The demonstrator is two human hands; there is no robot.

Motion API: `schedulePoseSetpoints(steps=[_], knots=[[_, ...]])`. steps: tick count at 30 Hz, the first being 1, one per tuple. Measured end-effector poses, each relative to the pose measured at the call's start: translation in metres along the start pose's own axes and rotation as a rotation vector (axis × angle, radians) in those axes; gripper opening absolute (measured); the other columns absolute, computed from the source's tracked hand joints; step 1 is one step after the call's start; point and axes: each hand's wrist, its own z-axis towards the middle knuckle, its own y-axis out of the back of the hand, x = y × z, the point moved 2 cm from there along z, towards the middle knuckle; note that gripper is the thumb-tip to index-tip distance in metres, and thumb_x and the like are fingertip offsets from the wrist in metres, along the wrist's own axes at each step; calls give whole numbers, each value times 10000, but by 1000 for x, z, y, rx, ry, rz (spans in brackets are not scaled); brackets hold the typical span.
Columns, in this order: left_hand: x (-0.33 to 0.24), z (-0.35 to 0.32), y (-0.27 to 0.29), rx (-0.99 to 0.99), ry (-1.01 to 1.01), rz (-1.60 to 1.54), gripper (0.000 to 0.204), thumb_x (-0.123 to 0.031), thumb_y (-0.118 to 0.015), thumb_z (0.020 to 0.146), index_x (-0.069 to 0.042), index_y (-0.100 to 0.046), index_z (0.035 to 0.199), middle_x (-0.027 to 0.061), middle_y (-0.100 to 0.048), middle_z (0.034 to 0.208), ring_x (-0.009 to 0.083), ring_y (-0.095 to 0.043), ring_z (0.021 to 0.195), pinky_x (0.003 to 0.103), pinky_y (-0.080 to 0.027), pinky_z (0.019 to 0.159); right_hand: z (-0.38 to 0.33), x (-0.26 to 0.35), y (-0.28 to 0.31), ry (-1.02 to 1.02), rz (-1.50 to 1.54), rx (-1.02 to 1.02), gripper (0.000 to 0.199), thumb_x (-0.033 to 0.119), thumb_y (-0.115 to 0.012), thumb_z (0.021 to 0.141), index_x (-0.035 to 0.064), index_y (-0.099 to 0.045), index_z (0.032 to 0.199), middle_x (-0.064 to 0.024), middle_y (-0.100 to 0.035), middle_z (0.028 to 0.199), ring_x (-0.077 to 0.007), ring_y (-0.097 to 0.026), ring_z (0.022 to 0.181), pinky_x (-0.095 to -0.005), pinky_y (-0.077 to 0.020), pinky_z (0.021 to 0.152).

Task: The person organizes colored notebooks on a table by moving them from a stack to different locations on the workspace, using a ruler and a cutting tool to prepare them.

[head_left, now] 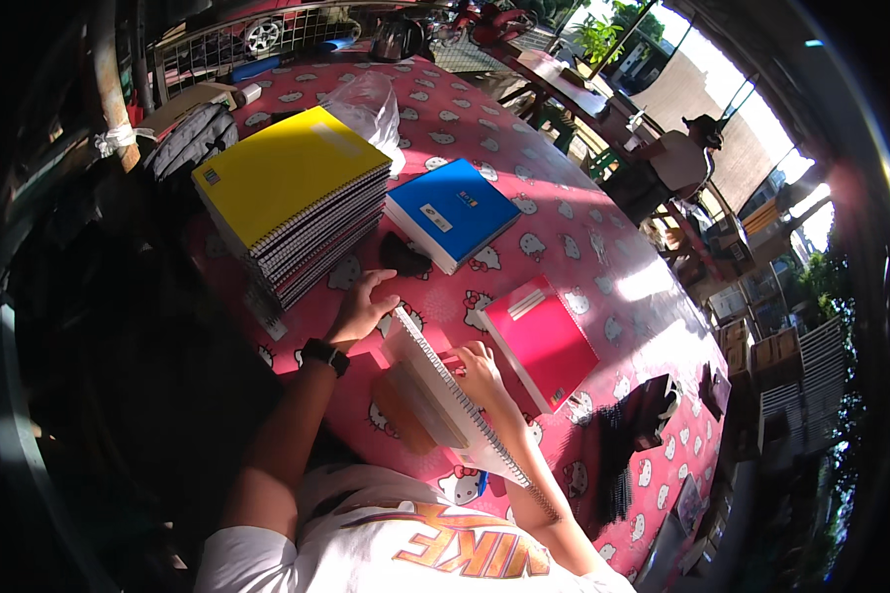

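Observation:
My right hand (479, 372) grips the coil edge of a spiral notebook (443, 395) with a brown back, which stands tilted on the pink patterned tablecloth (564, 237). Flat on the cloth just left of that notebook, my left hand (362, 308) rests with fingers spread and holds nothing; a dark watch is on its wrist. Beyond the left hand rises a tall stack of spiral notebooks with a yellow cover (289, 198) on top. A red notebook (544, 341) lies right of my right hand, and a blue notebook pile (451, 212) sits farther back.
A small dark object (403, 257) lies between the stack and the blue pile. A clear plastic bag (368, 104) sits behind the yellow stack. Black spiral coils (623, 445) lie at the right front. A grey bag (190, 138) is at the far left; a person (677, 163) sits beyond the table.

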Motion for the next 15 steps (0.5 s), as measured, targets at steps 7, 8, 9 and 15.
schedulePoseSetpoints(steps=[7, 8, 9, 15], knots=[[72, 77, -2, -132, -278, 881, 842, -217, -779, 621, -36, -326, 1308, 204, -407, 1275, 388, -370, 1190, 439, -327, 987, -6, -4, -13, 7, 169, -52, 413, 275, -710, 689, 102, -604, 1048, -134, -481, 1214, -328, -425, 1120, -404, -351, 954], [72, 85, -2, -153, -135, 778, 850, -216, -788, 615, -26, -333, 1307, 216, -418, 1266, 374, -388, 1183, 435, -322, 991, -11, -2, -15, -17, 164, -47, 409, 281, -707, 694, 96, -605, 1045, -130, -481, 1217, -322, -414, 1134, -406, -340, 966], [72, 92, -2, -176, 9, 677, 858, -216, -797, 609, -16, -339, 1306, 229, -429, 1257, 359, -406, 1176, 432, -317, 994, -12, -1, -14, -37, 160, -41, 406, 286, -703, 699, 90, -607, 1041, -126, -482, 1221, -315, -403, 1149, -409, -329, 977], [27, 91, -19, -114, 290, 438, 637, -168, -767, 652, -24, -447, 1184, 142, -545, 1116, 291, -551, 1011, 403, -450, 852, -24, 9, 11, -223, 626, 6, 327, 208, -671, 775, 50, -601, 1052, -126, -579, 1072, -242, -581, 919, -351, -460, 828]])
